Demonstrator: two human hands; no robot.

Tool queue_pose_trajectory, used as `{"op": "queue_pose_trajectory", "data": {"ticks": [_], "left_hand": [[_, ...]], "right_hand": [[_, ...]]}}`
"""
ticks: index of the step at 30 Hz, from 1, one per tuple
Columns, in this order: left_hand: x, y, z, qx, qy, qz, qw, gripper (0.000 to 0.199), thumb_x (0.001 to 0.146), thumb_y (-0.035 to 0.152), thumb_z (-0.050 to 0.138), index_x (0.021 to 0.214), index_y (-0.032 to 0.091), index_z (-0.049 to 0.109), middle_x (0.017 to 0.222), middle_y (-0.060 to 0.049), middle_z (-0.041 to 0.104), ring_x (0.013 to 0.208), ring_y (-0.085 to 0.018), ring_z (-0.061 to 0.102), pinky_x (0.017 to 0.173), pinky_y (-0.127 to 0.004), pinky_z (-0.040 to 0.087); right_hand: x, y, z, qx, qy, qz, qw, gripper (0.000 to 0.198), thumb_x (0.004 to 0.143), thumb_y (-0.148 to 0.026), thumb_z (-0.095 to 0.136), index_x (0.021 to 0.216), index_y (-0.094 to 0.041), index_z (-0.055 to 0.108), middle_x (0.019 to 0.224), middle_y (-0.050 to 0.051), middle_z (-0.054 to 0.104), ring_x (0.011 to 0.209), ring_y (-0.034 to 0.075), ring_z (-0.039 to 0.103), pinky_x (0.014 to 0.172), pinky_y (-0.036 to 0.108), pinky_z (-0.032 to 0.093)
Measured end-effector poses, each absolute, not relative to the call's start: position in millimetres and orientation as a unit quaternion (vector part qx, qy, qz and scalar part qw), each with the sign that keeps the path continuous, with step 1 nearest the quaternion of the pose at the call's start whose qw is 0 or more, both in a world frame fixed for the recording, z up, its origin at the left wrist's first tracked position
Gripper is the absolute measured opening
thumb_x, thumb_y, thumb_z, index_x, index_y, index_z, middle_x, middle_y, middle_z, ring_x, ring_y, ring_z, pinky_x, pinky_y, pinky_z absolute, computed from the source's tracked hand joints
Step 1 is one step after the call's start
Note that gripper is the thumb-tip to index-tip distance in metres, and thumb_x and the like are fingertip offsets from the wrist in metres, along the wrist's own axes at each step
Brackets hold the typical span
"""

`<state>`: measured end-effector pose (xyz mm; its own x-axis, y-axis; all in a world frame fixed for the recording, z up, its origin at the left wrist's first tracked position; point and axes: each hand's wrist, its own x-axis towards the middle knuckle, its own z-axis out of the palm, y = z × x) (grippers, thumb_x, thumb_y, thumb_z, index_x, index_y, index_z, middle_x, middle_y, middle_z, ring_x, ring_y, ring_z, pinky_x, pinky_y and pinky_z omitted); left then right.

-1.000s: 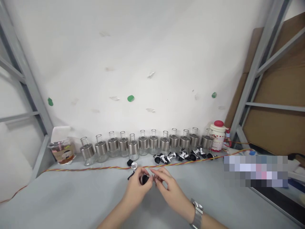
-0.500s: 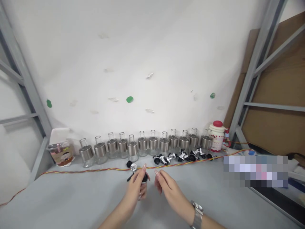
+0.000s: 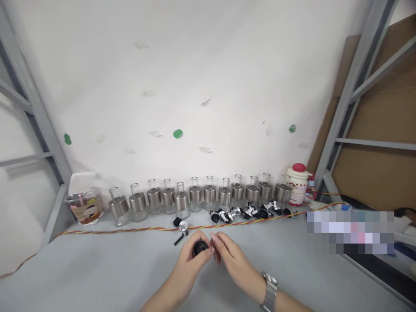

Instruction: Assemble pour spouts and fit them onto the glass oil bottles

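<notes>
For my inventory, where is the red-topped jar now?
In the head view, the red-topped jar stands at the right, beside the rightmost glass bottle.

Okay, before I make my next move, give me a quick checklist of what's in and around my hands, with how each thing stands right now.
1. Left hand gripping the round black part: ok, fingers curl around it.
2. Right hand holding something: cannot tell, its fingertips meet beside the left hand.
3. Clear glass bottles with silvery metal sleeves upright: ok, lined up along the wall.
4. Red-and-yellow twisted wire out of the way: not ok, it runs between hands and bottles.
5. Thin black stick-shaped piece put away: not ok, it lies loose near the left hand.
</notes>
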<state>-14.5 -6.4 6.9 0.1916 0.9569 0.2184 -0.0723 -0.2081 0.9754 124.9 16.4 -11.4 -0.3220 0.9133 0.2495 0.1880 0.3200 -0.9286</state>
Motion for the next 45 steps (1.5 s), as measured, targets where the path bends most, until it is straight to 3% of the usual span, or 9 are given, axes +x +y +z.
{"op": "queue_pose_trajectory", "data": {"ticks": [9,15,22,30,36,39,45], "left_hand": [[-14,-5,6,0.557,0.356,0.519,0.542,0.017,0.076,0.034,0.056,0.071,0.019,0.050,0.059,0.005,0.040,0.052,-0.008,0.032,0.050,-0.021,0.025],[-14,-1,4,0.494,0.325,0.548,0.592,0.036,0.081,0.049,0.040,0.069,0.017,0.051,0.057,0.004,0.038,0.047,-0.006,0.028,0.046,-0.020,0.022],[-14,1,2,0.479,0.370,0.566,0.560,0.033,0.078,0.047,0.046,0.068,0.017,0.053,0.062,0.003,0.046,0.046,-0.007,0.032,0.046,-0.020,0.026],[-16,3,0,0.450,0.389,0.609,0.524,0.033,0.077,0.049,0.049,0.067,0.017,0.053,0.063,0.003,0.044,0.051,-0.008,0.035,0.047,-0.019,0.031],[-38,21,16,0.408,0.370,0.678,0.486,0.030,0.076,0.048,0.051,0.069,0.019,0.049,0.049,0.009,0.027,0.043,-0.005,0.025,0.043,-0.018,0.024],[-49,29,23,0.390,0.381,0.702,0.458,0.027,0.070,0.042,0.062,0.072,0.019,0.048,0.049,0.010,0.026,0.043,-0.004,0.025,0.043,-0.017,0.023],[-62,38,20,0.378,0.385,0.722,0.433,0.027,0.074,0.043,0.057,0.069,0.019,0.046,0.047,0.011,0.022,0.040,-0.004,0.022,0.041,-0.017,0.020]], "right_hand": [[126,18,-14,-0.382,-0.703,0.423,0.425,0.034,0.088,-0.043,0.032,0.066,-0.020,0.043,0.058,-0.004,0.043,0.057,0.011,0.044,0.058,0.022,0.036],[125,17,-12,-0.384,-0.704,0.421,0.424,0.035,0.089,-0.044,0.030,0.068,-0.019,0.046,0.060,-0.004,0.045,0.058,0.011,0.046,0.059,0.022,0.037],[126,17,-13,-0.383,-0.709,0.412,0.426,0.036,0.089,-0.044,0.030,0.070,-0.019,0.048,0.061,-0.003,0.047,0.059,0.012,0.047,0.060,0.023,0.037],[126,16,-14,-0.384,-0.714,0.409,0.419,0.036,0.090,-0.042,0.028,0.076,-0.018,0.051,0.062,-0.003,0.047,0.060,0.012,0.048,0.060,0.023,0.038],[125,22,-23,-0.418,-0.759,0.314,0.388,0.023,0.087,-0.035,0.037,0.083,-0.020,0.053,0.075,0.001,0.053,0.070,0.015,0.049,0.067,0.027,0.038],[118,30,-29,-0.441,-0.783,0.250,0.360,0.017,0.083,-0.029,0.045,0.094,-0.020,0.054,0.086,0.004,0.054,0.076,0.018,0.050,0.072,0.030,0.038],[93,59,-28,-0.419,-0.835,0.156,0.320,0.019,0.080,-0.016,0.047,0.097,-0.019,0.056,0.092,0.006,0.054,0.087,0.019,0.049,0.079,0.031,0.036]]}}
